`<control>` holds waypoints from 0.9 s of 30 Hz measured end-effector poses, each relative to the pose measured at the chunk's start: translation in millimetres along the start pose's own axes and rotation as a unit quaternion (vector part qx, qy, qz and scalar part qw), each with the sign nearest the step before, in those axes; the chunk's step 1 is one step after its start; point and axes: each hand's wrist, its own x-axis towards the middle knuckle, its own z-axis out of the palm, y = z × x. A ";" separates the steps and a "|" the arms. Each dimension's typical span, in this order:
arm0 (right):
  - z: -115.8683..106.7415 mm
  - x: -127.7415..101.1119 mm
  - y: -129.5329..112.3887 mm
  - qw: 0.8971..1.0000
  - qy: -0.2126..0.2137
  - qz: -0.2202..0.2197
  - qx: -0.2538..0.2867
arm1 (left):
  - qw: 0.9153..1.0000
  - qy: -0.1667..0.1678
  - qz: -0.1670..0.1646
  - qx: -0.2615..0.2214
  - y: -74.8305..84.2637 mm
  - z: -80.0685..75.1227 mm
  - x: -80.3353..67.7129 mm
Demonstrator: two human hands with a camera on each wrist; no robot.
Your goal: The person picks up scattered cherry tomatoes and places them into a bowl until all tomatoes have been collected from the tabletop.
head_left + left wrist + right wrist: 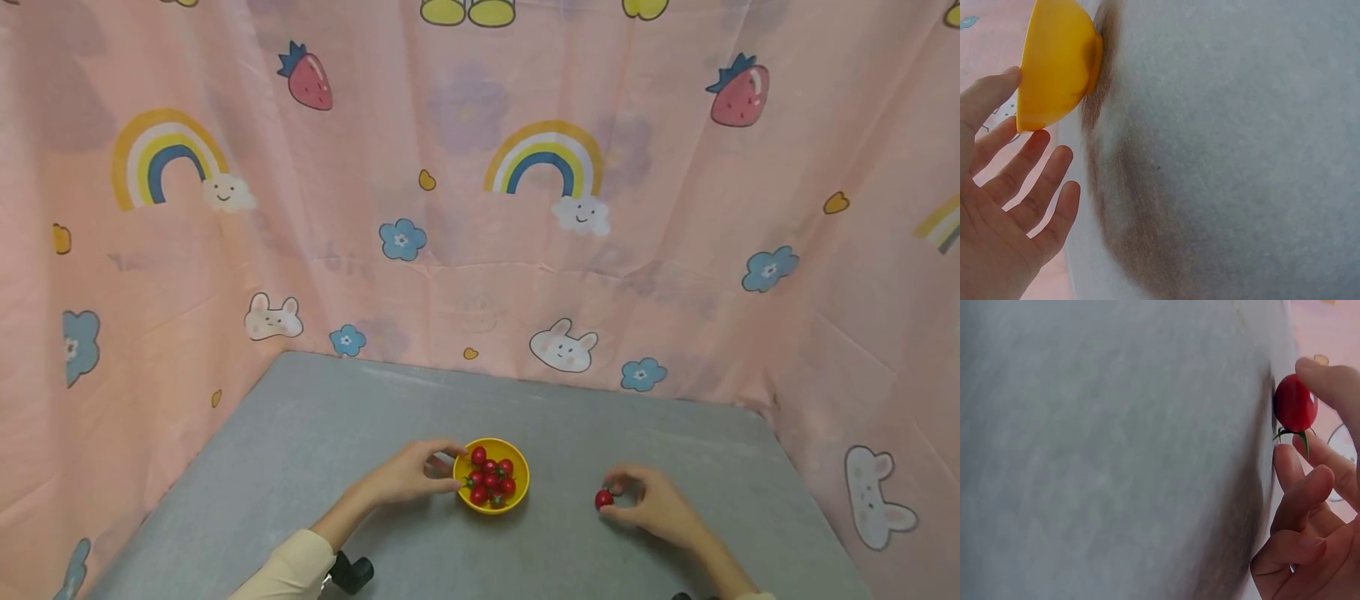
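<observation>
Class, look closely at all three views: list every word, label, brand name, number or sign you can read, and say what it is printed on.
None: no view shows readable text.
The pink cloth backdrop bears only pictures, such as rainbows, strawberries, flowers and bunnies.
The yellow bowl, the cherry tomato in the right hand, the left hand and the grey table carry no lettering.

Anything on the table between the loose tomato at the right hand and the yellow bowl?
Nothing visible. The right hand pinches the cherry tomato at the table; only bare grey table lies between it and the yellow bowl. The left hand touches the bowl's far side.
</observation>
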 end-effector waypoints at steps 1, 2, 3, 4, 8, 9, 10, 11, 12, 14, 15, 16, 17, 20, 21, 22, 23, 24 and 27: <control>0.5 0.5 -0.4 1.000 -0.002 -0.006 -0.001 | 1.000 0.000 -0.001 0.000 0.0 -0.2 0.0; 0.9 1.1 -0.8 1.000 -0.003 -0.011 -0.002 | 1.000 -0.001 -0.001 0.000 0.1 -0.4 0.0; 1.4 1.5 -1.0 1.000 -0.005 -0.015 -0.001 | 1.000 -0.001 -0.001 0.000 0.4 -0.5 0.1; 1.8 2.1 -0.9 1.000 -0.006 -0.017 -0.002 | 1.000 -0.002 -0.001 0.001 0.7 -0.7 0.2; 3.1 4.1 -0.3 1.000 -0.011 -0.021 0.005 | 1.000 -0.003 -0.003 0.004 1.5 -1.1 0.1; 3.2 4.4 -0.1 1.000 -0.012 -0.020 0.007 | 1.000 -0.003 -0.004 0.004 1.8 -1.2 0.1; 3.3 4.8 0.1 1.000 -0.013 -0.020 0.008 | 1.000 -0.003 -0.005 0.004 1.9 -1.3 0.0; 3.3 5.2 0.2 1.000 -0.015 -0.019 0.008 | 1.000 -0.003 -0.005 0.003 2.0 -1.4 -0.1; 3.3 5.5 0.2 1.000 -0.016 -0.019 0.008 | 1.000 -0.003 -0.005 0.002 2.3 -1.5 -0.2; 3.2 6.3 0.7 1.000 -0.018 -0.016 0.006 | 1.000 -0.004 -0.005 0.001 2.4 -1.5 -0.2; 3.1 6.6 0.8 1.000 -0.019 -0.014 0.005 | 1.000 -0.004 -0.005 0.002 2.4 -1.5 -0.2; 3.1 6.9 1.0 1.000 -0.021 -0.013 0.005 | 1.000 -0.004 -0.005 0.003 2.3 -1.5 -0.1; 3.0 7.2 1.2 1.000 -0.022 -0.012 0.004 | 1.000 -0.004 -0.004 0.003 2.2 -1.4 0.0; 2.6 7.6 1.5 1.000 -0.023 -0.011 0.003 | 1.000 -0.004 -0.005 0.006 1.9 -1.2 0.2; 2.6 7.7 1.7 1.000 -0.023 -0.011 0.005 | 1.000 -0.003 -0.006 0.007 1.8 -1.1 0.3; 2.6 7.6 1.6 1.000 -0.021 -0.010 0.005 | 1.000 -0.003 -0.006 0.007 2.0 -1.0 0.4; 2.6 7.6 1.5 1.000 -0.018 -0.007 0.004 | 1.000 -0.003 -0.006 0.006 2.2 -1.0 0.4; 2.7 7.6 1.0 1.000 -0.016 -0.002 0.005 | 1.000 -0.002 -0.007 0.006 2.2 -1.1 0.3; 2.6 7.7 -0.2 1.000 -0.007 0.008 0.003 | 1.000 -0.003 -0.005 0.006 2.9 -1.0 0.4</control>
